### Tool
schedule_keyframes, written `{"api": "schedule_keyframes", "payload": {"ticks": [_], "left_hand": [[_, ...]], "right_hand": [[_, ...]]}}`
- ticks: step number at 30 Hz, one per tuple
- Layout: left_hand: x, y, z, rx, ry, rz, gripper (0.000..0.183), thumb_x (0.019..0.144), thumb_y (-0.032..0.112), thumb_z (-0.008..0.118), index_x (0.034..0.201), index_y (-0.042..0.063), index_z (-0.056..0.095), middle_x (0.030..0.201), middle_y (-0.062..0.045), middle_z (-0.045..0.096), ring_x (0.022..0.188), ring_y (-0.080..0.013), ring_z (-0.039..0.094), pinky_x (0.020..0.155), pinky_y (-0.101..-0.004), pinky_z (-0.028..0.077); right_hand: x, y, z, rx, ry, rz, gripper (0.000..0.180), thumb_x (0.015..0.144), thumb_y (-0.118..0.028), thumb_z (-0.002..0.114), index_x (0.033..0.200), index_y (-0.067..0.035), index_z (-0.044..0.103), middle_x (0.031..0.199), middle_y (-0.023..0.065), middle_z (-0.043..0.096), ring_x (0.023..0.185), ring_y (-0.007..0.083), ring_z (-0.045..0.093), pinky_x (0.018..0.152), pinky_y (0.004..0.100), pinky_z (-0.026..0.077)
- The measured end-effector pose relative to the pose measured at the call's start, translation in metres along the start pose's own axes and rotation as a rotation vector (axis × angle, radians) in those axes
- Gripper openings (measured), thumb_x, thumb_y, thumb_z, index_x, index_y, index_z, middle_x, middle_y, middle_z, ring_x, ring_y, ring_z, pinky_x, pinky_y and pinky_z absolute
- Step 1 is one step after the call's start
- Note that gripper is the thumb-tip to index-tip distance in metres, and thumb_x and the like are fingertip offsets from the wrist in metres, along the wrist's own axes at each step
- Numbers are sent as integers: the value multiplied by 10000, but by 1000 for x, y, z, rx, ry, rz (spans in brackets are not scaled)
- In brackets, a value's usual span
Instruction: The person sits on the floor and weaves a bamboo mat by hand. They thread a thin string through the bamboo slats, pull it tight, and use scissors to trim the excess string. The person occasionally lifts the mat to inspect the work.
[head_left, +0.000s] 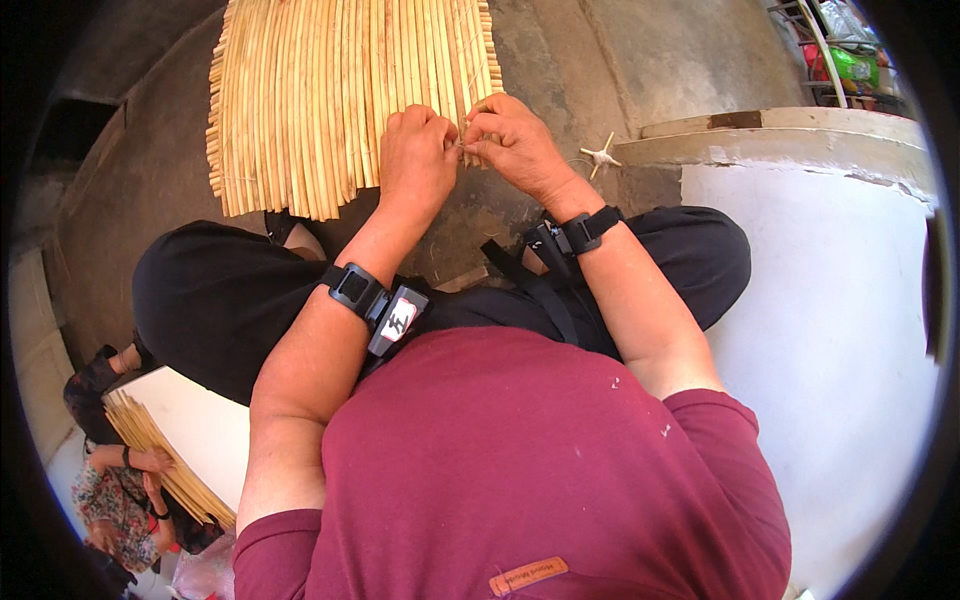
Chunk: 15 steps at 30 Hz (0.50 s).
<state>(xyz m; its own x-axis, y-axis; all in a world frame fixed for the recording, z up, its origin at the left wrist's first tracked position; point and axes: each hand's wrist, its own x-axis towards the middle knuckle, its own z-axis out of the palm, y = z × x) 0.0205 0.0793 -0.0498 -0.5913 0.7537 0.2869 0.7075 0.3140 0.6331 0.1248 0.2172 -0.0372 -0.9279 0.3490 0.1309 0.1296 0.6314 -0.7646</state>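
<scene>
A mat of pale reed stalks (315, 97), bound side by side with thin string, lies in front of me at the top of the view. My left hand (421, 154) rests at its near right edge, fingers curled, thumb and forefinger pinched together. Close beside it, my right hand (506, 139) has its fingertips pinched at the same spot near the mat's right side. Thin string seems to run between the fingertips, though it is too fine to tell which hand holds it. A cross-shaped stick winder wound with pale string (601, 156) is to the right of my right hand.
A white panel with a chipped edge (810, 285) stands at the right. Top right is a metal rack (825, 52) with bagged things. At lower left, a co-worker (124, 495) holds a bundle of stalks (169, 457) by a white board (199, 427). Bare concrete floor (547, 75) surrounds the mat.
</scene>
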Motion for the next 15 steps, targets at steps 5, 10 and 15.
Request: {"api": "schedule_keyframes", "payload": {"ticks": [5,10,15], "left_hand": [[-1,-1,1,-2,20,26,166,667,18,770,792,61,671,914,-82,569,918,-315,554,787,-425,454],[-1,0,2,1,11,24,186,662,24,800,807,70,691,936,-66,591,929,-296,564,791,-413,468],[1,2,1,-4,-42,0,200,653,36,817,804,66,690,952,-61,598,951,-293,561,806,-412,466]], "right_hand": [[3,3,2,161,-66,164,73,756,-167,720,772,-115,672,895,27,594,967,251,577,815,370,469],[7,7,6,65,-14,71,73,761,-146,638,712,-92,647,927,30,633,982,249,579,828,370,440],[8,18,15,282,34,189,81,754,-95,599,682,-77,633,924,33,645,936,243,595,809,362,438]]}}
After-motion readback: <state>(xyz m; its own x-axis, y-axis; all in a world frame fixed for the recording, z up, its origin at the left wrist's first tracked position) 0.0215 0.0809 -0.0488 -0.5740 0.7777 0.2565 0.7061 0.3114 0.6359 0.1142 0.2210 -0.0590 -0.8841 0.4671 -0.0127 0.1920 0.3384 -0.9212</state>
